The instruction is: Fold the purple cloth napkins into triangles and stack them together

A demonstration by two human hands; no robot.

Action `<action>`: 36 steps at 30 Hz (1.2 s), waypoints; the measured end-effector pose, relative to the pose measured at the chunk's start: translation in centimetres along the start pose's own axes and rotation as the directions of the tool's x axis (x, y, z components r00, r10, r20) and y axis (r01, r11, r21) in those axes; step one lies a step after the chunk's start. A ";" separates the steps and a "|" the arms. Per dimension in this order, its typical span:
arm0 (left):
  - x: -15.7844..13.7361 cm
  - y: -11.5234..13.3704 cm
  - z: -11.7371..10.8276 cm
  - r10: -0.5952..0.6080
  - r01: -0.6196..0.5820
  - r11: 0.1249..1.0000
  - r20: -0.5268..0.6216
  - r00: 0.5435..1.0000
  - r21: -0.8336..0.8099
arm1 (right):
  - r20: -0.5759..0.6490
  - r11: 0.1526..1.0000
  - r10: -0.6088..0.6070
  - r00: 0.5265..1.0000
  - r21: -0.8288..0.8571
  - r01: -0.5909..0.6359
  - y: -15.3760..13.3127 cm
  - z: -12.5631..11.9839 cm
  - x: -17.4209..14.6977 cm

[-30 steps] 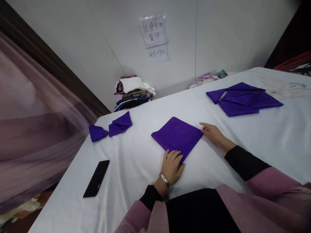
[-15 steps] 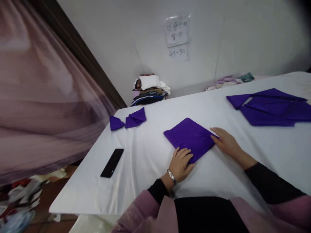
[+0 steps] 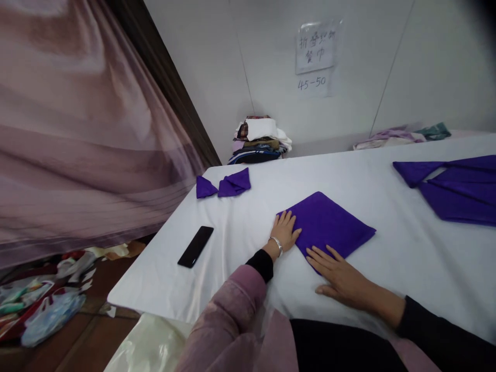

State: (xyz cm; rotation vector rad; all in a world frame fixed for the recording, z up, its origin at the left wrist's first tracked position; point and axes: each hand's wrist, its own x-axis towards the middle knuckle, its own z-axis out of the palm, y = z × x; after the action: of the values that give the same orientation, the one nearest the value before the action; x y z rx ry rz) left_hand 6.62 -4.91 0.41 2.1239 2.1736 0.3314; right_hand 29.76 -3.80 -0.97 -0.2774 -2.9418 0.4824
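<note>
Purple cloth (image 3: 325, 219) lay diamond-wise.
Flat and released, the left hand (image 3: 284, 232) rested on its left corner, the right hand (image 3: 340, 275) at its near corner.

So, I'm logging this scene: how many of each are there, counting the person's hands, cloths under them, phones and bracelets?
Hands: 2, left hand and right hand
Cloths under them: 1, purple cloth
Phones: 1, black phone
Bracelets: 1, bracelet
Total: 5
</note>
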 end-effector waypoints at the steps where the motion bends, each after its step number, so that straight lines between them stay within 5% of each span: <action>1: 0.6 -0.5 0.1 -0.043 0.042 0.999 0.031 0.999 0.018 | 0.003 1.000 0.004 1.000 -0.009 -0.004 0.0 0.0 -0.1; 9: 4.4 -4.0 -0.7 -0.274 0.261 0.961 0.203 0.940 0.090 | 0.007 1.000 0.015 1.000 0.001 -0.015 -0.5 -0.3 0.0; 17: 6.0 -3.9 -1.9 -0.443 0.437 0.896 0.087 0.892 0.081 | 0.043 0.998 0.028 0.999 0.051 -0.030 -0.5 -0.6 0.0; 21: 3.5 0.1 -1.3 -0.112 0.114 0.992 -0.035 0.993 0.047 | 0.067 0.993 0.041 0.997 0.104 -0.048 -0.8 -1.3 0.1; 24: 1.1 2.3 -0.4 0.071 -0.071 0.997 -0.006 0.997 0.041 | 0.069 0.989 0.042 0.997 0.137 -0.051 -0.9 -1.9 0.3; 31: 0.3 2.2 0.8 0.045 -0.053 0.993 0.078 0.996 0.104 | 0.064 0.989 0.064 0.996 0.130 -0.072 -1.1 -2.2 0.3; 36: 0.5 2.3 0.8 0.034 -0.044 0.992 0.082 0.996 0.121 | -0.005 0.975 0.221 0.975 0.023 -0.221 2.5 -2.7 -1.7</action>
State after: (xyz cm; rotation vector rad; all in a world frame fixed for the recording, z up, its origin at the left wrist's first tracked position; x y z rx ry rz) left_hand 8.97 -4.29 0.19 2.2039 2.1623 0.1161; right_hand 32.30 -1.04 0.61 -0.6071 -2.9095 0.5400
